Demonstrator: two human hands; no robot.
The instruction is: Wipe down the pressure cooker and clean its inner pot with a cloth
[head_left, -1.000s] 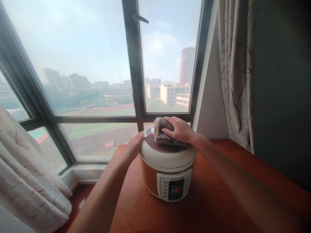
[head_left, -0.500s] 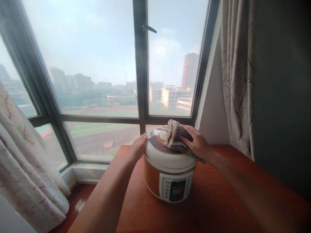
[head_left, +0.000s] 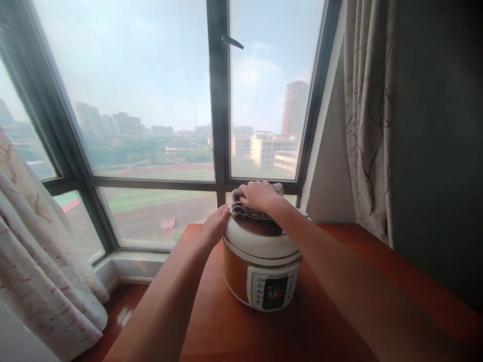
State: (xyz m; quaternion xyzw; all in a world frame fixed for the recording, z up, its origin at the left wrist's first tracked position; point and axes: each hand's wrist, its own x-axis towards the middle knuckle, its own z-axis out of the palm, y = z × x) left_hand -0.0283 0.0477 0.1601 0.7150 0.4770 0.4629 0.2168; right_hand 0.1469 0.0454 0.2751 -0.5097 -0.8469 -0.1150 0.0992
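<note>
Floor-to-ceiling dark-framed window panes [head_left: 143,100] fill the background, showing a hazy skyline and a sports field below. Pale patterned curtains hang at both sides: one [head_left: 368,110] against the dark wall at right, one [head_left: 33,251] bunched at lower left. Below the glass stands a reddish-brown wooden table [head_left: 339,301], its far edge close to the sill.

On the table, near its far left corner, sits a round orange and cream electric pressure cooker [head_left: 260,261], upright, lid in place, its control panel [head_left: 274,290] with a dark display facing the camera.

On top of the lid, toward its far side, lies a folded brown-grey terry cloth [head_left: 241,210]. The right hand [head_left: 258,195] lies palm down on this cloth, fingers curled over its far edge and pressing it against the lid; the cloth is pinned under the hand, and whether the fingers close fully around it cannot be told.

The left hand [head_left: 216,226] rests against the cooker's left upper rim, fingers extended and together, flat against the side, grasping nothing.
</note>
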